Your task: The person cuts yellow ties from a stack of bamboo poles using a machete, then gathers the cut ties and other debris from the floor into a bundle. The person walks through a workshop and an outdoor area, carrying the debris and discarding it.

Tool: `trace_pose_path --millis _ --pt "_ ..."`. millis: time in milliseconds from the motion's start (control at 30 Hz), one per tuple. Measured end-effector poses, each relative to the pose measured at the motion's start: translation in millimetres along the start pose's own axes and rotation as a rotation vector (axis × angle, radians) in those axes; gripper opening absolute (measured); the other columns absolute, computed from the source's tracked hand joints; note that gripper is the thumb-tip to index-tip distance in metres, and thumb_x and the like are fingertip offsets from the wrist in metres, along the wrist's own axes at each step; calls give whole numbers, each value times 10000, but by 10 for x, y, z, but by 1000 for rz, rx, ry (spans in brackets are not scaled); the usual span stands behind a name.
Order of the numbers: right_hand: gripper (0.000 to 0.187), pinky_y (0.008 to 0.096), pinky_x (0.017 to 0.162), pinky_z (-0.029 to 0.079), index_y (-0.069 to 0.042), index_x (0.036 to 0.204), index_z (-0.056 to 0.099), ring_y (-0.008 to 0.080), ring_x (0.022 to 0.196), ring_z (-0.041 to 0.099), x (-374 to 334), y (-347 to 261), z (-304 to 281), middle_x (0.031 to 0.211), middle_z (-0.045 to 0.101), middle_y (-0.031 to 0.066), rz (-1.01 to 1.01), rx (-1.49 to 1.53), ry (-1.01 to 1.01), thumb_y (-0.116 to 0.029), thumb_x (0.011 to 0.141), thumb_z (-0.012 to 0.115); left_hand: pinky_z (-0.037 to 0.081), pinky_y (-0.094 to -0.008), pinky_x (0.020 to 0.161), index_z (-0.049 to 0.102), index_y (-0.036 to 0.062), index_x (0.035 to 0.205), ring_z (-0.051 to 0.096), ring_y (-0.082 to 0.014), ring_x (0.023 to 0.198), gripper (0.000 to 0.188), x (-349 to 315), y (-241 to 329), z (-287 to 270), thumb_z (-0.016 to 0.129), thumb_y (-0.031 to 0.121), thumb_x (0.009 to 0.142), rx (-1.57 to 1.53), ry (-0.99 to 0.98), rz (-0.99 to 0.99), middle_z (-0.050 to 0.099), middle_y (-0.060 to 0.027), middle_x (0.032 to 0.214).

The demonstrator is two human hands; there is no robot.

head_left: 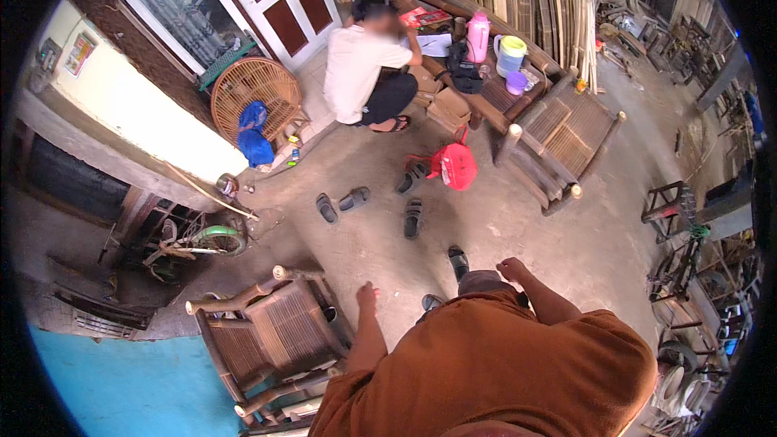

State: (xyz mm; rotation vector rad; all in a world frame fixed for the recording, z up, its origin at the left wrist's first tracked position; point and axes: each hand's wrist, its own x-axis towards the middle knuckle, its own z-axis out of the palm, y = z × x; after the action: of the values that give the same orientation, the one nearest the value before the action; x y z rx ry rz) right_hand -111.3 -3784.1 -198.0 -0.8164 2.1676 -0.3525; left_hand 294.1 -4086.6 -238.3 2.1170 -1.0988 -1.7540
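Note:
My left hand (367, 295) hangs beside my body, close to the bamboo chair (283, 320). Nothing shows in it, and its fingers are slightly apart. Held out in front of my right side, my right hand (511, 269) has its fingers curled in, with no object visible. Below both hands, my feet wear dark sandals (458, 262). Two pairs of dark sandals lie on the floor ahead, one sandal (413, 218) being nearest my feet. A red bag (455, 167) sits just beyond them.
A person (364, 65) squats at a bamboo table holding a pink thermos (477, 36), a pitcher (510, 55) and a purple cup (515, 82). A bamboo bench (566, 133) stands to the right. Further left are a round rattan chair (259, 97) and a bicycle (214, 239).

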Motion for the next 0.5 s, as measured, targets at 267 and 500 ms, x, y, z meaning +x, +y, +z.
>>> trace_pose_path --millis 267,500 --pt "295 446 761 531 -77 936 685 370 872 659 887 621 35 919 683 189 -38 -474 -213 -320 826 558 403 -338 459 597 104 909 523 -197 553 309 -73 -900 39 522 404 905 10 -88 -34 629 -82 736" --pt "416 434 738 523 14 849 701 348 765 671 1021 4 -509 756 671 232 -9 84 97 -361 823 523 397 -325 477 582 107 993 569 -195 643 266 -133 -426 -390 538 350 894 246 -147 193 639 -89 782"
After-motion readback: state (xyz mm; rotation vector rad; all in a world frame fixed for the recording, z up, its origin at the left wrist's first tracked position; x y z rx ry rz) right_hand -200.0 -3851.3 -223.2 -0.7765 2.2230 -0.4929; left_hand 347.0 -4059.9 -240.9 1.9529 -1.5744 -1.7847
